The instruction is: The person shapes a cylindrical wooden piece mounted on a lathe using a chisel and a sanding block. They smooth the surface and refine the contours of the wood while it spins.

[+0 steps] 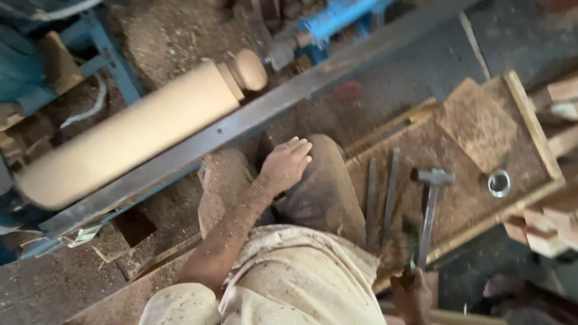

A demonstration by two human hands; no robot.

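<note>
The handle end of a grey metal hammer [428, 210] is gripped in the closed right hand [414, 295], its head lying on a sawdust-covered wooden tray [530, 120] beside two long dark steel chisels [380, 195] and a small metal ring [498, 183]. The left hand [285, 165], fingers loosely spread and holding nothing, is rested on the knee, near a pale turned wooden cylinder [132, 135] mounted on a blue lathe [337, 18].

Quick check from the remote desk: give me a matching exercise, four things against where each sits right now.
1 left hand
2 right hand
3 metal ring
4 wooden cylinder

A on the lathe, beyond the steel rail
B on the sawdust-covered tray, far right
C resting on the knee
D gripping the hammer handle

Pairs: 1-C, 2-D, 3-B, 4-A
</note>
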